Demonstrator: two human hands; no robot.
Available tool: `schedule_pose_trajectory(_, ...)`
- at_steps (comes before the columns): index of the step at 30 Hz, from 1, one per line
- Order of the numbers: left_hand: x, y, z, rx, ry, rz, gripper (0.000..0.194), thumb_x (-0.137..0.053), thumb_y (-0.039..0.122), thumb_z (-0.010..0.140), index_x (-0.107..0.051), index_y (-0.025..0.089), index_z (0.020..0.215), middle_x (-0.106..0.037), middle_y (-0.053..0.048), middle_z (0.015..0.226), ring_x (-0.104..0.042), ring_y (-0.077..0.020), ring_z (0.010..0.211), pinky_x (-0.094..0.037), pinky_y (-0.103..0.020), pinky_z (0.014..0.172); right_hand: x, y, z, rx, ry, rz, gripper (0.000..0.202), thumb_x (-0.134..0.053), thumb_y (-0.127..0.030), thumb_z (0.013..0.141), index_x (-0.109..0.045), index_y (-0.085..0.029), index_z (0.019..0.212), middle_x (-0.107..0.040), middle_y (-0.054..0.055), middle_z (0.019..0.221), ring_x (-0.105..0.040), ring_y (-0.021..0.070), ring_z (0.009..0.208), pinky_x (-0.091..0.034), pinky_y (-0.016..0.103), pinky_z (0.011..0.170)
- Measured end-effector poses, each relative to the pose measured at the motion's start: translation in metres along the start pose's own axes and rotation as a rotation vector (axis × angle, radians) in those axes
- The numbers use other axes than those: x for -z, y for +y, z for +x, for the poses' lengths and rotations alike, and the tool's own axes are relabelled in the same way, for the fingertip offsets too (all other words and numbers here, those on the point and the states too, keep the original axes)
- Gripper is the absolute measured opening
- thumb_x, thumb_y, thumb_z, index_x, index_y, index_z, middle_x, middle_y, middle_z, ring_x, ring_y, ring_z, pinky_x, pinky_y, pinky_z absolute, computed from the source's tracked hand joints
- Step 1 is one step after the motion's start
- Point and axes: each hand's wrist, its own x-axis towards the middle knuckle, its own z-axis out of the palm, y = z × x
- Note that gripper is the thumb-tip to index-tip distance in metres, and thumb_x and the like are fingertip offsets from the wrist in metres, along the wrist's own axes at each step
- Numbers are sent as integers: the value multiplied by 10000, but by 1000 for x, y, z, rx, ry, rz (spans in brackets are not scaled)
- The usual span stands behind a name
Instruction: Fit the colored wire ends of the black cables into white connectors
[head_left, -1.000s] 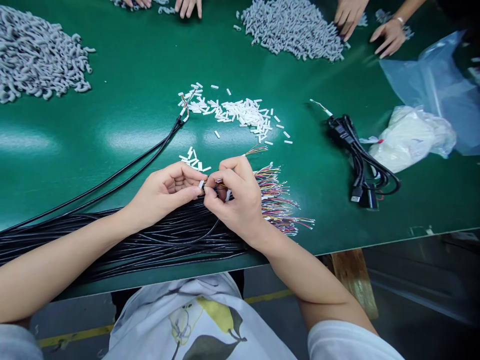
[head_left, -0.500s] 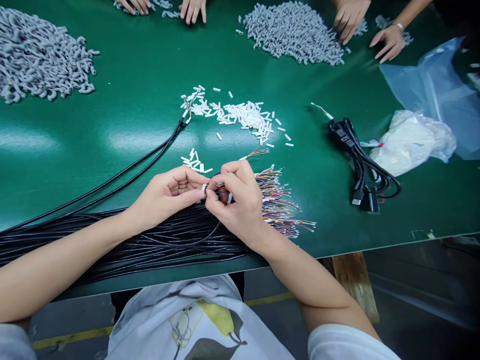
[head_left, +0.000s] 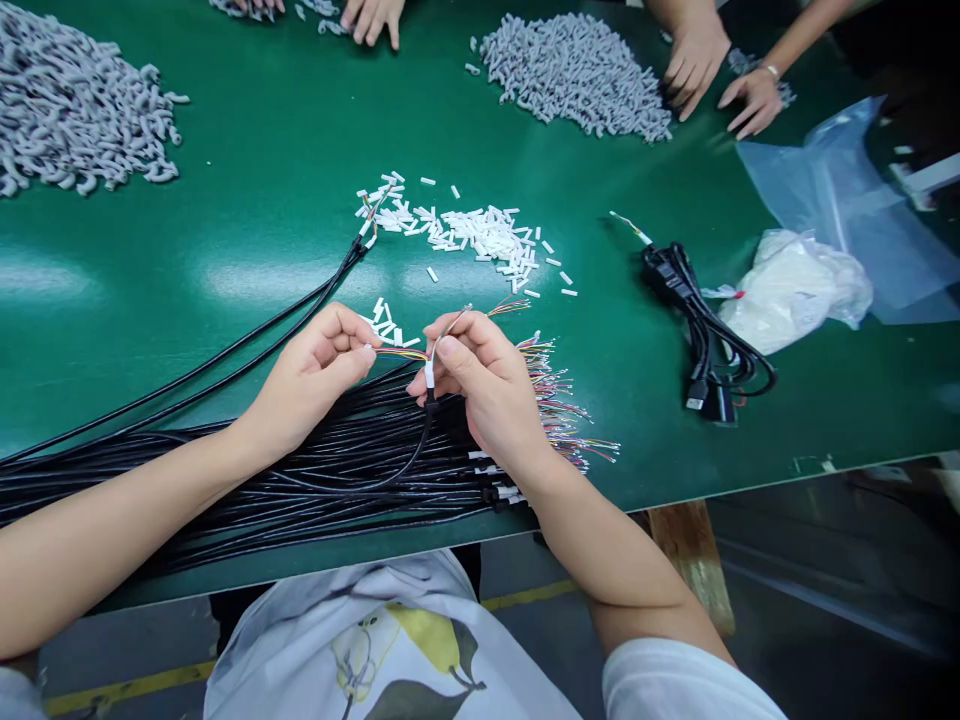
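Note:
Between my hands is the end of a black cable [head_left: 424, 440], with a white sleeve [head_left: 429, 375] where its thin coloured wires [head_left: 401, 352] come out. My left hand [head_left: 319, 370] pinches the tips of some of these wires and draws them out to the left. My right hand [head_left: 487, 385] is closed on the wires just by the sleeve, thumb on top; a few wires stick up past it. Below both hands lies a thick bundle of black cables [head_left: 300, 490], its coloured wire ends [head_left: 562, 400] fanned out to the right.
Loose white tubes [head_left: 487, 235] lie beyond my hands, a few [head_left: 386, 325] close by. Two black cables [head_left: 285, 320] stretch from the left. A coiled black cable [head_left: 690, 320] and a white plastic bag [head_left: 799, 285] lie right. Other people's hands [head_left: 697, 60] work by grey part piles [head_left: 574, 75].
My hands have moved apart; the wires now stretch between them and the white sleeve shows upright. My left hand shifted left. The view has turned slightly.

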Motion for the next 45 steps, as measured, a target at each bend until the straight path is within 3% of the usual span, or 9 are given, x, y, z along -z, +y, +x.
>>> schedule_pose_trajectory(13, -2, 3, 0, 17, 37, -31, 92, -700, 241, 848, -617, 203, 836, -490, 38, 647, -419, -110, 584, -338, -253, 550, -3, -4, 1, -24, 42, 23, 267, -661, -354, 874, -521, -238, 1069, -583, -50, 896, -616, 31, 524, -524, 179, 512)
schedule_pose_trajectory(19, -2, 3, 0, 11, 69, -29, 93, -702, 239, 844, -614, 211, 833, -459, 40, 628, -393, -114, 567, -315, -270, 536, 0, -3, 4, -52, 38, 4, 147, -634, -298, 847, -511, -228, 888, -613, -62, 789, -658, 61, 596, -556, 216, 606)
schedule_pose_trajectory(23, -1, 1, 0, 10, 39, 6, 92, -694, 262, 854, -618, 211, 840, -480, 36, 644, -415, -120, 581, -341, -278, 562, 0, -3, 2, 40, 7, -63, 71, -614, -277, 856, -565, -228, 870, -594, -69, 719, -661, 77, 662, -566, 242, 681)
schedule_pose_trajectory(28, -1, 0, 0, -3, 42, 32, 100, -696, 281, 860, -622, 213, 852, -482, 36, 644, -431, -126, 594, -354, -282, 580, -2, 1, -1, 183, 48, -252, 198, -780, -316, 794, -614, -212, 829, -609, -42, 846, -630, 66, 657, -510, 213, 580)
schedule_pose_trajectory(32, -2, 2, -1, -26, 100, -9, 87, -695, 229, 844, -610, 212, 838, -460, 42, 639, -406, -115, 577, -330, -277, 559, -2, 8, 0, 251, 74, -301, 126, -709, -310, 887, -656, -206, 838, -628, -22, 904, -670, 73, 648, -538, 238, 605)
schedule_pose_trajectory(37, -3, 4, -2, -35, 125, -28, 103, -707, 220, 827, -605, 215, 816, -451, 42, 619, -401, -114, 572, -320, -278, 545, -1, 9, 1, 160, 107, -280, 211, -709, -385, 886, -616, -207, 819, -626, -22, 849, -654, 86, 643, -564, 244, 605)
schedule_pose_trajectory(42, -7, 10, 0, -8, 152, -81, 110, -703, 195, 785, -595, 207, 769, -417, 55, 573, -387, -102, 534, -322, -268, 519, -2, 4, 2, -54, 12, -24, 280, -702, -428, 891, -526, -216, 839, -628, -51, 754, -682, 83, 613, -579, 229, 624)
schedule_pose_trajectory(45, -9, 13, 2, 10, 151, -139, 111, -707, 195, 761, -597, 199, 746, -414, 60, 560, -388, -91, 519, -321, -250, 504, -1, 3, 3, -21, -27, 88, 253, -736, -395, 874, -560, -215, 849, -619, -50, 791, -703, 91, 719, -608, 242, 707)
